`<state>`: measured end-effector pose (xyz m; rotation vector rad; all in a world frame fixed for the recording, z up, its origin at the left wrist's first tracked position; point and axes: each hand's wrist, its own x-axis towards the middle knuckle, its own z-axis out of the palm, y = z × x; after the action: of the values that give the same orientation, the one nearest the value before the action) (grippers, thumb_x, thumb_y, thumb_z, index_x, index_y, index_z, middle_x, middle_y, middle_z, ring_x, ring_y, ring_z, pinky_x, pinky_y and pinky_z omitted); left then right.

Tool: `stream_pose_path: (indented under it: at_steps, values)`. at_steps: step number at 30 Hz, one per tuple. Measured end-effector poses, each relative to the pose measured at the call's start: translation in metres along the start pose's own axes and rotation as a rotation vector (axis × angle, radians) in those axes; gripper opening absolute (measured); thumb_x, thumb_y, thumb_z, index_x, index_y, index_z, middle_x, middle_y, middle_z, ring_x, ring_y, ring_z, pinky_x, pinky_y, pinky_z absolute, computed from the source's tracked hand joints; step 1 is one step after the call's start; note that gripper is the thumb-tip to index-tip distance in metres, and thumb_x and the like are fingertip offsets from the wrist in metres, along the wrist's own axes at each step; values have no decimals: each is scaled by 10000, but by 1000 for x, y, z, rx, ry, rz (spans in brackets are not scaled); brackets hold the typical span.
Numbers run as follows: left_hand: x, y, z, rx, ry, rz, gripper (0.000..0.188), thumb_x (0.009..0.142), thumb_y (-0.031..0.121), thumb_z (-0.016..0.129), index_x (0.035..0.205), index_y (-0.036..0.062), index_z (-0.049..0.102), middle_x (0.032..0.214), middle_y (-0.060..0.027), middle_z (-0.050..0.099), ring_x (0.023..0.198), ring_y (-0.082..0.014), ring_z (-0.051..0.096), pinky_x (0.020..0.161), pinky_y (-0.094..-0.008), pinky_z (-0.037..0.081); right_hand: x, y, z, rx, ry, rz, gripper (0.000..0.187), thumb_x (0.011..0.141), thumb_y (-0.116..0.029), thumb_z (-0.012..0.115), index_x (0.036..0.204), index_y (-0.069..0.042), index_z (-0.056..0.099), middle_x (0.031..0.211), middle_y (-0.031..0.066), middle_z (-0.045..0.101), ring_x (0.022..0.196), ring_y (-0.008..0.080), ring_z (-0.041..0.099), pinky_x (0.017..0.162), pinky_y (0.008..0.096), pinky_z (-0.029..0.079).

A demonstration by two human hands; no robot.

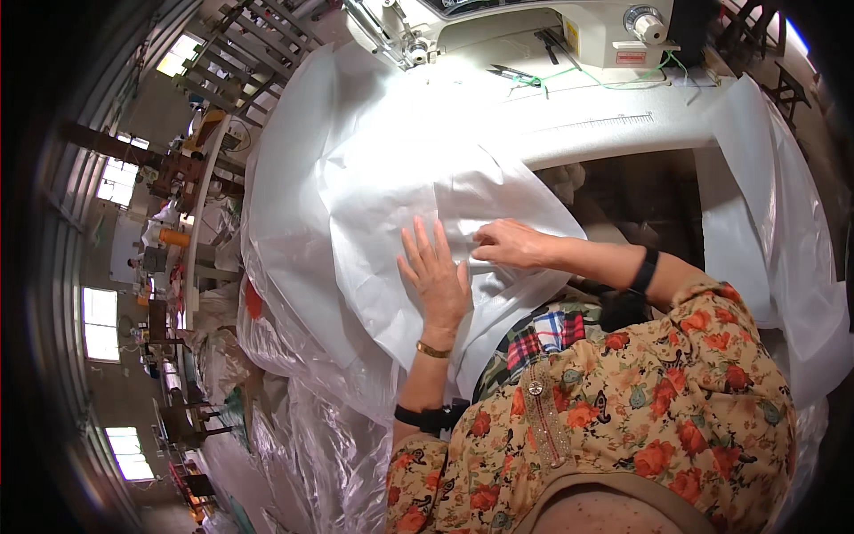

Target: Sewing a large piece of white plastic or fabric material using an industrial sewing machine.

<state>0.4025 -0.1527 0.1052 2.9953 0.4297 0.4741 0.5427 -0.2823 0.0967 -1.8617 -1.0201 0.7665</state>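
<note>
Windows (100,325) glowed along the wall (111,396) far to our left, where the edge of our view fell into black and the clutter (162,258) across the workshop was too small to sort out. Near the middle, glare washed out the white sheet (378,245) by the needle end of the sewing machine (583,43), so we could not make out the stitching area; the machine itself was cut off at the top. Farther right, the opening (645,209) in the table (614,133) was too dim to read.

Crumpled clear plastic (329,454) hung at our left, beside and below the sheet, which spread over the table's near side and down toward us in loose folds. A slim dark tool (514,75) and green thread (614,85) lay on the table right of the glare, and more pale sheeting (774,205) draped over the right end.

Our left hand (442,289) lay flat on the sheet, its fingers (442,238) straight and slightly apart. Just beside it, our right hand (523,245) rested with fingers curled and close together, tips at the sheet; we could not tell whether they pinched a fold.
</note>
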Motion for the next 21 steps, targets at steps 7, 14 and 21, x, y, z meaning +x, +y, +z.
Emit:
stream_pose_path:
  at_steps: [7,14,21]
  values:
    - [-31,-11,7,212,23,-75,843,790,87,687,1531,65,284,1585,-191,210,1467,-397,180,1152,-572,187,44,34,68,505,-46,303,279,813,-242,727,888,21,671,765,97,657,651,175,628,532,318,504]
    - [-30,-8,11,-134,246,-113,711,779,30,676,1432,6,394,1420,-192,388,1304,-379,373,1091,-480,317,7,33,65,710,-120,195,205,829,-191,695,870,1,637,804,79,681,672,173,673,552,282,505]
    - [-15,-10,19,-23,271,-43,662,767,58,698,1375,14,442,1342,-164,440,1249,-357,413,1038,-468,353,-33,10,55,802,-209,137,148,846,-157,659,868,-32,581,839,88,695,674,132,669,574,246,499]
